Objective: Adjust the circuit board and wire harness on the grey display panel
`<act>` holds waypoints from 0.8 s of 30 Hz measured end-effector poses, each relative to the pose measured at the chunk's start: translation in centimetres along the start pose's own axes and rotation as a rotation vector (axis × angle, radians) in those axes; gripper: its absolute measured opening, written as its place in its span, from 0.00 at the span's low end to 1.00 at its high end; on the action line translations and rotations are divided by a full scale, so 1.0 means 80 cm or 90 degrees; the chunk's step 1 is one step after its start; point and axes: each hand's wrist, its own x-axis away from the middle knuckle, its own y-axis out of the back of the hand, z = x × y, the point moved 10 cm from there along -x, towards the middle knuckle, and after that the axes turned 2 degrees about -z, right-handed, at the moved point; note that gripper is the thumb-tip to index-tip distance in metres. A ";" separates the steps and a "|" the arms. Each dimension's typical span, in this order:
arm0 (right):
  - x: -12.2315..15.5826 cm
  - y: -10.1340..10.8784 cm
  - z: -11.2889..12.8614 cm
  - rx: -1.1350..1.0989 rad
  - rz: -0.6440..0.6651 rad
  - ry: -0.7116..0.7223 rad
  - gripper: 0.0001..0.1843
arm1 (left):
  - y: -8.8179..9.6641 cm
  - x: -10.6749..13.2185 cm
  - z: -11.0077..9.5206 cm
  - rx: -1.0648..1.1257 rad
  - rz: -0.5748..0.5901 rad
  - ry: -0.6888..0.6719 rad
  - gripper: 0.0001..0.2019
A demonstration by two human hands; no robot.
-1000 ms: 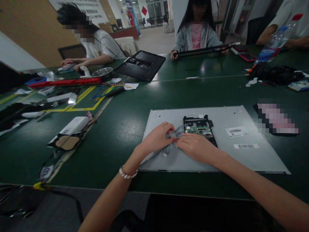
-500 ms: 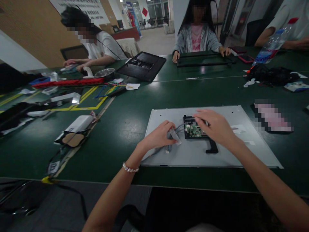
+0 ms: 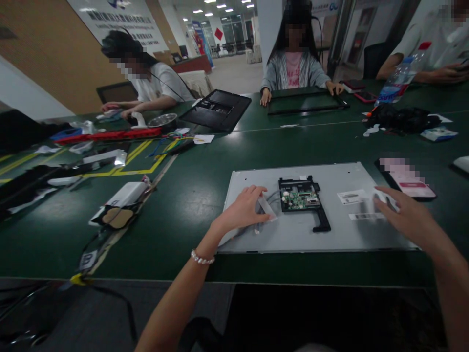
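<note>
A flat grey metal panel (image 3: 293, 239) lies before me, with a black plastic bracket (image 3: 321, 220) and a green circuit board (image 3: 301, 200) on its middle. Left of the board, my left hand (image 3: 242, 208) curls around a bundle of grey cable (image 3: 273, 196). A translucent plastic strip (image 3: 267, 209) sticks out between its thumb and fingers. Over the panel's right edge, my right hand (image 3: 412, 215) grips a small white object (image 3: 387, 199), blurred and partly covered by the fingers. White labels (image 3: 351, 196) lie on the panel beside that hand.
A phone (image 3: 410, 183) lies right of the panel. To the left are a wrapped battery pack (image 3: 120, 203) and loose wires. Further back lie a black cover (image 3: 216, 110), a black bag (image 3: 401, 119) and a bottle (image 3: 394, 83). A person opposite touches a black frame (image 3: 308, 110).
My right hand has moved from above the circuit board to the panel's right edge and now has a white object in it. My left hand stays by the cable. The view has tilted slightly.
</note>
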 end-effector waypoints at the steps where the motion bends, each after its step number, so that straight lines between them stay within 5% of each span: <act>1: 0.005 0.000 -0.010 0.005 -0.007 -0.004 0.33 | 0.003 0.000 0.000 0.004 -0.009 -0.001 0.30; 6: 0.021 -0.005 -0.031 -0.036 -0.014 -0.028 0.33 | 0.029 -0.001 0.015 0.041 -0.148 0.038 0.23; 12: 0.027 -0.011 -0.004 -0.037 -0.024 -0.004 0.32 | 0.069 0.012 0.044 -0.026 -0.358 0.134 0.19; 24: 0.034 -0.017 0.026 -0.048 -0.027 0.063 0.29 | 0.085 0.023 0.045 -0.067 -0.382 0.208 0.16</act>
